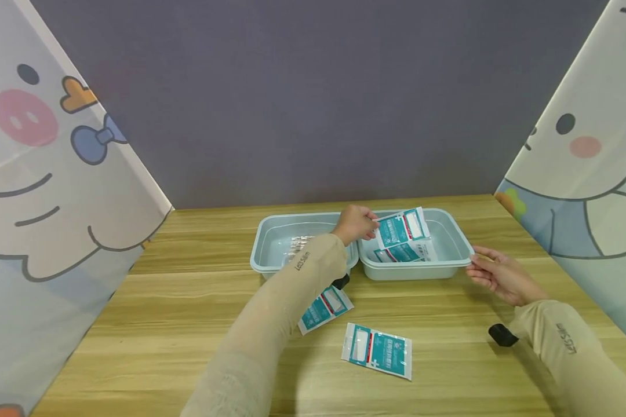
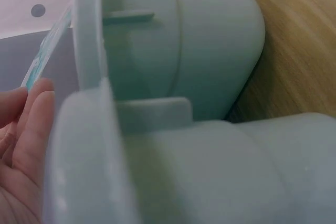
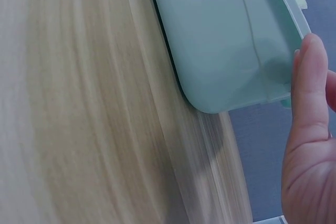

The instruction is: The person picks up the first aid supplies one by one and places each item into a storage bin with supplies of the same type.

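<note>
My left hand (image 1: 356, 224) pinches the edge of a teal-and-white packet (image 1: 400, 227) held tilted above the right light-blue plastic basin (image 1: 448, 234). In the left wrist view, the packet (image 2: 44, 59) shows edge-on between thumb and fingers. Inside that basin lies another such packet (image 1: 399, 252), partly covered by the held one. My right hand (image 1: 503, 277) grips the right basin's rim at its near right corner; its thumb (image 3: 311, 87) lies along the basin's outside in the right wrist view.
A second light-blue basin (image 1: 271, 231) adjoins on the left, with clear-wrapped items (image 1: 298, 246) inside, partly behind my left forearm. Two more packets lie on the wooden table (image 1: 188, 324): one packet (image 1: 378, 350) in front, another packet (image 1: 326, 310) partly under the forearm. A grey wall (image 1: 318, 104) stands behind.
</note>
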Tool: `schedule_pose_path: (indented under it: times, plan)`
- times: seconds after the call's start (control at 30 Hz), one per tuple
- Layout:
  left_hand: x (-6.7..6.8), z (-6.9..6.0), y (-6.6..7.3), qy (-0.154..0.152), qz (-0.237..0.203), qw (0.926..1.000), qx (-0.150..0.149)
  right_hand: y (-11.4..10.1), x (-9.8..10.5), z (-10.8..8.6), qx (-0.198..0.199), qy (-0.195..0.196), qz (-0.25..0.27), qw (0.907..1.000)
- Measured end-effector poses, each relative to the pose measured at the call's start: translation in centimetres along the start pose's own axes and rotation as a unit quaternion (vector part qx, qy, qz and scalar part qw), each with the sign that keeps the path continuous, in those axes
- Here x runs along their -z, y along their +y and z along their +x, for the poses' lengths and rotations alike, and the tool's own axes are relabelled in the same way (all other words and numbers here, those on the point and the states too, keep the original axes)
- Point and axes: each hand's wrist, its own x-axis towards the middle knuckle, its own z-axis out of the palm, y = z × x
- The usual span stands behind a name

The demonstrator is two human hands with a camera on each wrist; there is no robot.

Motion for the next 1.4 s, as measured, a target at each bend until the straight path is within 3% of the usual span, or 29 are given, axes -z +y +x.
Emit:
schedule_pose_path:
  times: [0.5,0.73,0.97,1.03,1.13,1.3,1.4]
  plan:
    - [-0.2,-0.7,0.1,0.016,0.012,0.9998,-0.001,0.2,-0.1,0.2,-0.007,0.002,-0.001,1.0000]
    - [0.0,-0.6,-0.1,0.020,0.026,0.9992,-0.022,0.0,-0.3,0.4,-0.010,0.003,0.003,0.9999]
    - [0.7,-0.8,-0.6,0.004,0.027,0.9988,-0.040,0.1,-0.2,0.5,-0.009,-0.003,0.011,0.9999]
    - [0.7,-1.2,-0.8,-0.008,0.020,0.9986,-0.047,0.2,-0.2,0.4,-0.010,-0.002,0.008,0.9999]
    - [0.7,-2.5,-0.9,-0.052,0.035,0.9950,-0.078,0.3,-0.2,0.3,-0.012,0.001,0.003,0.9999]
    - [0.9,-5.6,-0.6,-0.135,0.121,0.9707,-0.158,0.3,0.2,0.2,-0.007,-0.013,0.015,0.9998]
    - [1.1,-7.0,-0.5,-0.169,0.138,0.9605,-0.173,0.1,0.5,0.1,-0.008,-0.026,0.029,0.9992]
